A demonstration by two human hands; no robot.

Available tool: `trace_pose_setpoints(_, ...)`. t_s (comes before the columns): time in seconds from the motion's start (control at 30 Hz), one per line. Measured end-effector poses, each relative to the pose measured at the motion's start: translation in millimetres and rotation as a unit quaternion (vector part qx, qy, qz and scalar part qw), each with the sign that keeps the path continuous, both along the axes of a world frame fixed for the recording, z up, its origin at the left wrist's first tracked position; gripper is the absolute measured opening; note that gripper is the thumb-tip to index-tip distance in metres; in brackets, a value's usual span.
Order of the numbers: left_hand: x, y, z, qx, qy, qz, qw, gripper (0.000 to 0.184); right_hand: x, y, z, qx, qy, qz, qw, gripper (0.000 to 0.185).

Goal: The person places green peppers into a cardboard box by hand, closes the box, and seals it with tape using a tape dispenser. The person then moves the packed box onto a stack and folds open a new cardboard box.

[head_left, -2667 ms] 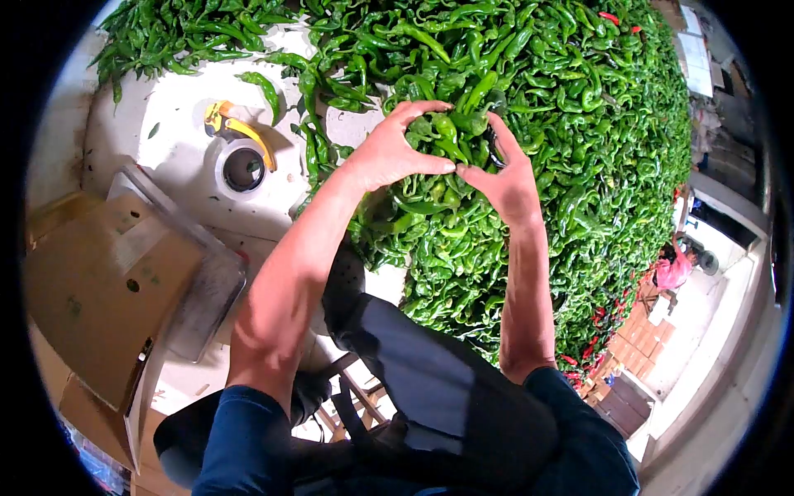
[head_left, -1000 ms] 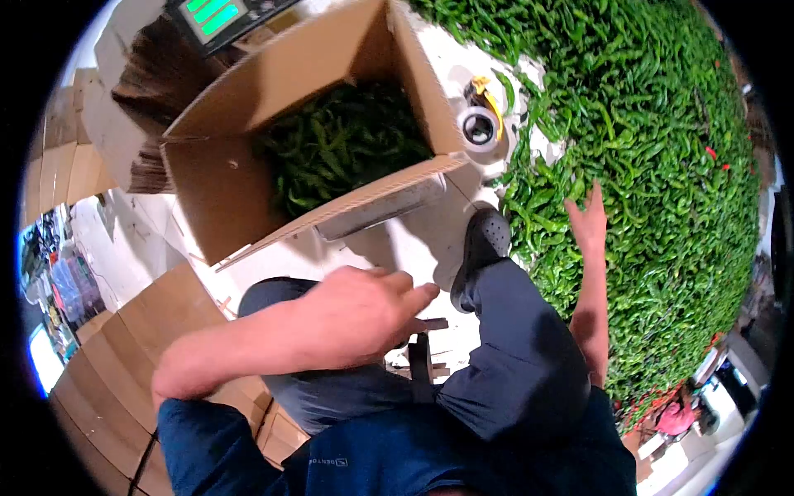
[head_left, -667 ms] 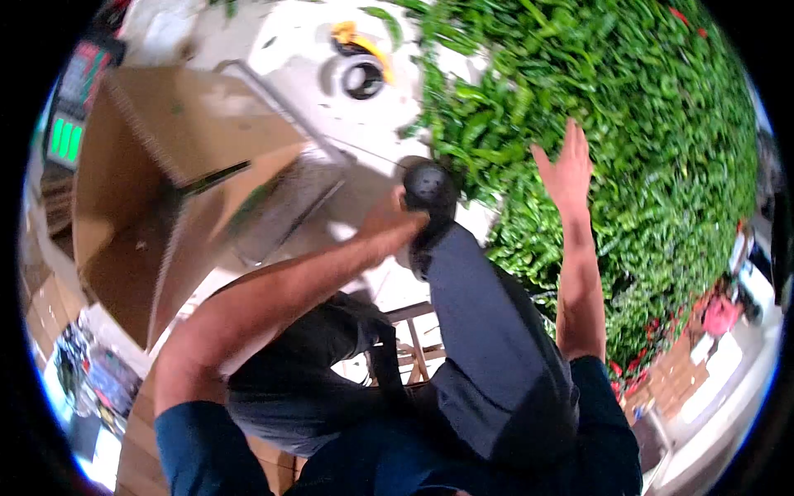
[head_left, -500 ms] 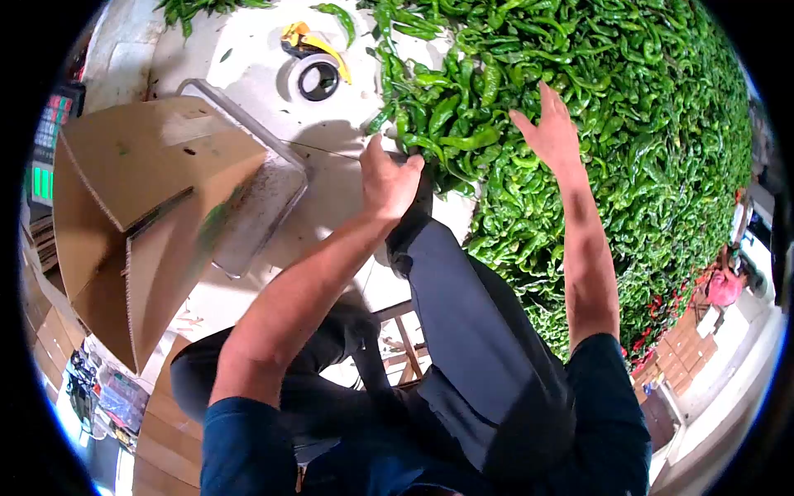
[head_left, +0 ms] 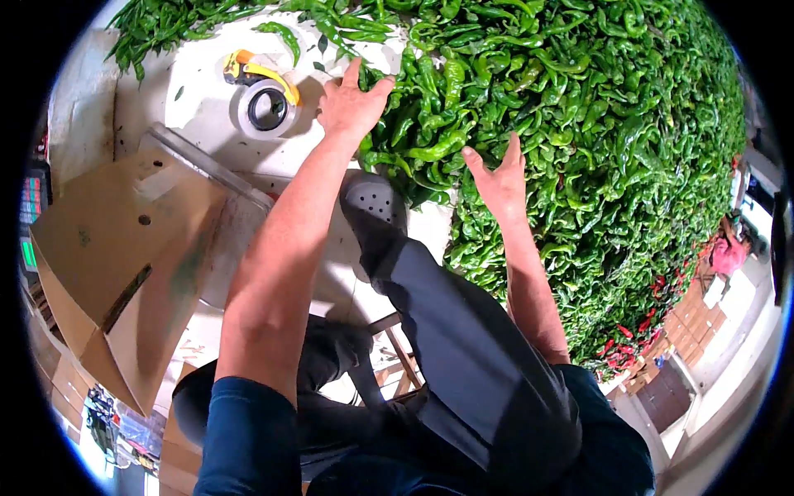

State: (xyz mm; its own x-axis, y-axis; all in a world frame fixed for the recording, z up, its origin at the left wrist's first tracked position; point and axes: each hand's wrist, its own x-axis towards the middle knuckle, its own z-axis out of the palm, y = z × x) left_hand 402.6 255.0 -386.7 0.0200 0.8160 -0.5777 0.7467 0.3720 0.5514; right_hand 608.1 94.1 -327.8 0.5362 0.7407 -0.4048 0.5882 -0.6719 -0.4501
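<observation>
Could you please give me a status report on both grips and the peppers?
Left grip and right grip open, empty. Green peppers heaped loosely by both. Nothing visibly blocking either.

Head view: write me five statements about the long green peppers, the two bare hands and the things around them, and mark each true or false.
1. The long, glossy green peppers form a broad heap. True.
2. The yellow-and-black tool lies on top of that heap. False: it lies on the pale floor, next to the whitish round roll.
3. The person's bare left hand is nearer the tool than the bare right hand is. True.
4. The right hand has a red pepper in its grip. False: its fingers are spread and no red pepper shows there.
5. A brown cardboard box is at the left of the view. True.
</observation>
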Motion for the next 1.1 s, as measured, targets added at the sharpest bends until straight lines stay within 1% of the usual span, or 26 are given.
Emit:
trace_pose_setpoints(0.03,1.4,3.0,-1.6,-0.027,-0.019,-0.006,0.999,0.083,4.8,-3.0,-6.7,0.012,0.007,-0.007,1.000,0.122)
trace_pose_setpoints(0.13,8.3,-7.6,-0.2,-0.033,-0.168,-0.058,0.984,0.081,7.2,9.1,-27.4,0.070,0.053,-0.004,0.996,0.130)
trace_pose_setpoints(0.17,9.3,-9.2,1.8,-0.037,-0.150,-0.104,0.982,0.081,9.8,10.0,-26.7,0.010,0.031,0.001,0.999,0.134)
trace_pose_setpoints(0.2,8.1,-12.9,11.6,-0.049,-0.164,-0.127,0.977,0.083,7.3,10.9,-22.1,0.022,0.060,0.002,0.998,0.135)
trace_pose_setpoints(0.27,0.5,-18.6,12.3,-0.065,-0.253,-0.142,0.955,0.089,3.2,5.2,-6.7,0.027,0.091,0.018,0.995,0.136)
trace_pose_setpoints(0.3,-3.1,-23.0,16.4,-0.107,-0.313,-0.137,0.934,0.095,-3.8,-1.4,-6.4,0.028,0.081,0.041,0.995,0.135)
trace_pose_setpoints(0.33,-5.2,-28.7,15.9,-0.115,-0.344,-0.164,0.917,0.098,-14.9,-3.6,1.5,0.007,0.077,0.053,0.996,0.134)
trace_pose_setpoints(0.4,-5.5,-35.2,15.3,-0.120,-0.366,-0.151,0.911,0.095,-27.7,-5.9,-6.0,0.009,0.031,0.045,0.998,0.133)
trace_pose_setpoints(0.43,-2.6,-37.4,10.6,-0.104,-0.340,-0.152,0.922,0.097,-30.7,-2.0,-8.5,0.032,0.032,0.039,0.998,0.134)
trace_pose_setpoints(0.5,8.2,-38.3,3.6,-0.070,-0.289,-0.153,0.942,0.099,-34.7,6.1,-7.7,0.039,0.039,0.034,0.998,0.135)
trace_pose_setpoints(0.53,13.4,-36.9,3.2,-0.065,-0.272,-0.144,0.949,0.100,-34.7,9.6,-8.1,0.041,0.050,0.033,0.997,0.135)
trace_pose_setpoints(0.6,23.3,-36.4,4.7,-0.059,-0.239,-0.125,0.961,0.101,-30.6,14.4,-14.0,0.031,0.035,0.056,0.997,0.133)
trace_pose_setpoints(0.63,25.3,-36.4,8.4,-0.050,-0.238,-0.143,0.959,0.100,-28.9,14.7,-16.5,0.026,0.027,0.069,0.997,0.132)
trace_pose_setpoints(0.73,26.3,-44.8,17.2,-0.109,-0.354,-0.111,0.922,0.100,-21.8,13.5,-18.8,0.045,0.057,0.097,0.993,0.127)
trace_pose_setpoints(0.77,24.8,-47.1,21.0,-0.139,-0.380,-0.103,0.909,0.100,-20.6,12.7,-18.1,0.056,0.081,0.086,0.991,0.124)
trace_pose_setpoints(0.8,23.9,-45.8,27.5,-0.145,-0.379,-0.109,0.907,0.104,-23.8,12.4,-14.1,0.051,0.079,0.089,0.992,0.123)
trace_pose_setpoints(0.87,29.0,-44.1,19.5,-0.087,-0.245,-0.142,0.955,0.109,-35.9,14.0,-9.8,0.018,0.051,0.095,0.994,0.123)
trace_pose_setpoints(0.9,30.4,-38.2,15.5,-0.080,-0.269,-0.137,0.950,0.111,-42.2,16.6,-14.5,0.019,0.009,0.100,0.995,0.122)
trace_pose_setpoints(0.93,31.6,-31.7,10.5,-0.075,-0.294,-0.134,0.943,0.114,-44.5,17.9,-16.9,0.027,-0.006,0.102,0.994,0.123)
trace_pose_setpoints(0.97,32.0,-24.5,4.6,-0.127,-0.321,-0.150,0.926,0.113,-44.4,18.5,-19.1,0.030,0.000,0.092,0.995,0.123)
trace_pose_setpoints(1.0,32.7,-21.1,3.6,-0.133,-0.327,-0.157,0.923,0.112,-44.3,18.3,-17.8,0.031,0.005,0.079,0.996,0.123)
trace_pose_setpoints(1.07,28.5,-11.5,6.6,-0.225,-0.367,-0.143,0.891,0.110,-42.3,20.1,-17.9,0.034,0.008,0.072,0.997,0.122)
trace_pose_setpoints(1.1,28.0,-11.0,8.1,-0.206,-0.363,-0.149,0.896,0.109,-43.2,20.9,-16.3,0.024,0.005,0.068,0.997,0.120)
